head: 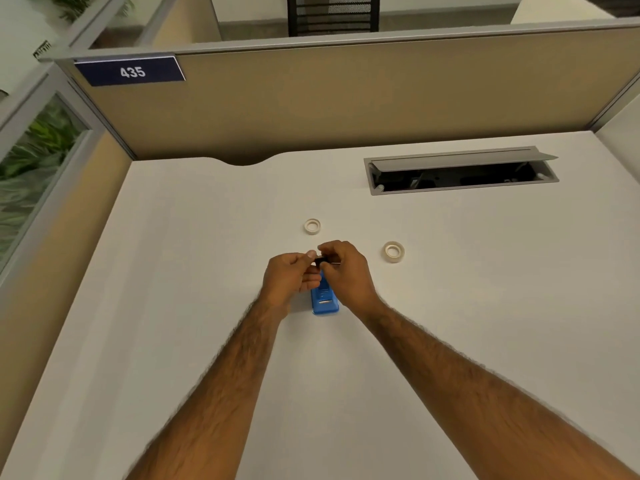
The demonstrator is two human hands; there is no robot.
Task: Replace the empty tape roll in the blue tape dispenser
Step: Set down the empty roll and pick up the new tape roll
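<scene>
The blue tape dispenser [325,299] sits flat on the desk [207,271], half hidden under the person's hands. Just above its far end, the left hand [289,277] and right hand [344,268] both pinch a small black part [321,260]. It's probably the hub the roll rides on, but it's too small to be sure. Past the dispenser lies the far roll [312,226], and off to its right the side roll [394,251]; no telling which one is spent. Everything looks light and rigid, so a fingertip pinch on the hub's ends should do. The rolls are likely best taken by the outer rim.
</scene>
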